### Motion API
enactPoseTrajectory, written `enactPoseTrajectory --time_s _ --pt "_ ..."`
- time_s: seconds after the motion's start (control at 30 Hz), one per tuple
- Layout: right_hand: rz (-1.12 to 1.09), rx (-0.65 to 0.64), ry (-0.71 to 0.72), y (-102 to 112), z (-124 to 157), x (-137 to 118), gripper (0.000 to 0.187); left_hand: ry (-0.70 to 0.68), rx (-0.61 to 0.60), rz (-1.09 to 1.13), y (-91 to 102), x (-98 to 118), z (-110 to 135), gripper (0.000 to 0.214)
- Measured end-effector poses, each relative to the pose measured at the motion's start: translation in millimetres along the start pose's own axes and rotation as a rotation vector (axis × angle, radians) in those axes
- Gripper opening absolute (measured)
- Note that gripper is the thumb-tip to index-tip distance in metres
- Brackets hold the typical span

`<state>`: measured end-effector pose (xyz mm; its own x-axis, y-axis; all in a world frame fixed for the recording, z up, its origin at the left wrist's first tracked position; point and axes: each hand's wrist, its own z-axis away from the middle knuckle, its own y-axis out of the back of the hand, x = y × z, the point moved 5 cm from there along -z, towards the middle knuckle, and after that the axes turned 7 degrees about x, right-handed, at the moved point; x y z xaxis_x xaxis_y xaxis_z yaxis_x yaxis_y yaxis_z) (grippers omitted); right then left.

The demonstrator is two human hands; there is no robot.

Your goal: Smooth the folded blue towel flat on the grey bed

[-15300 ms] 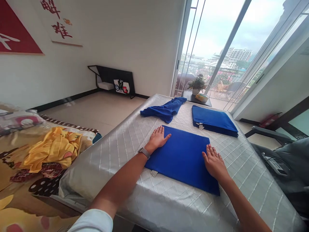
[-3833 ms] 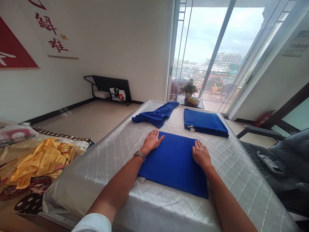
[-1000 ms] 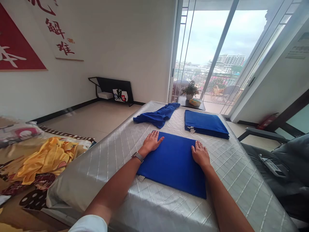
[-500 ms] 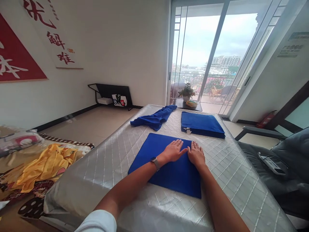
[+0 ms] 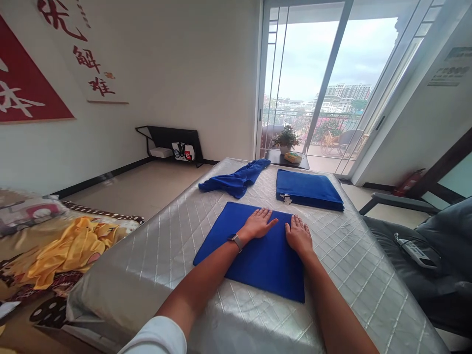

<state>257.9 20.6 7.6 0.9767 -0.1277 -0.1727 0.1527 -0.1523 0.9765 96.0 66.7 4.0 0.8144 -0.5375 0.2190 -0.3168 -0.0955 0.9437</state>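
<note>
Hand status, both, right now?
Left hand: open, palm down on the flat blue cloth, gripping nothing.
Right hand: open, palm down at that cloth's right edge, gripping nothing.

Front cloth (image 5: 263, 260) on mattress (image 5: 354, 255); stack (image 5: 309, 188) behind right, rear cloth (image 5: 238, 180) behind left.

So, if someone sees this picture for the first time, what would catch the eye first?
Probably the flat blue cloth on the silvery mattress, with the left hand spread on it and the right hand at its right edge. Beyond it lie a crumpled blue cloth, left, and a layered blue pile, right. The yellow cloth at far left also stands out.
</note>
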Motion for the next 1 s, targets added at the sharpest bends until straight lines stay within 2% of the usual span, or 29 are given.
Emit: enactPoseTrajectory --time_s 0.13,0.23,0.37,0.63,0.83,1.0 --pt "-0.012 0.000 -0.004 0 0 1 0.065 0.121 -0.024 -0.060 18.2 -55 16 0.075" --pt "-0.015 0.001 -0.005 0 0 1 0.065 0.197 0.007 -0.105 30.8 -92 31 0.073" --pt "0.000 0.001 -0.005 -1 -1 2 0.065 0.272 0.042 -0.126 36.7 -119 44 0.074" --pt "0.032 0.009 0.003 -3 -2 3 0.065 0.279 0.046 -0.102 34.7 -119 43 0.082" --pt "0.057 -0.052 -0.013 -5 -5 4 0.067 0.290 0.055 -0.094 34.2 -120 43 0.083" --pt "0.060 -0.025 -0.014 -2 -3 2 0.066 0.290 0.067 -0.082 34.1 -119 43 0.086"
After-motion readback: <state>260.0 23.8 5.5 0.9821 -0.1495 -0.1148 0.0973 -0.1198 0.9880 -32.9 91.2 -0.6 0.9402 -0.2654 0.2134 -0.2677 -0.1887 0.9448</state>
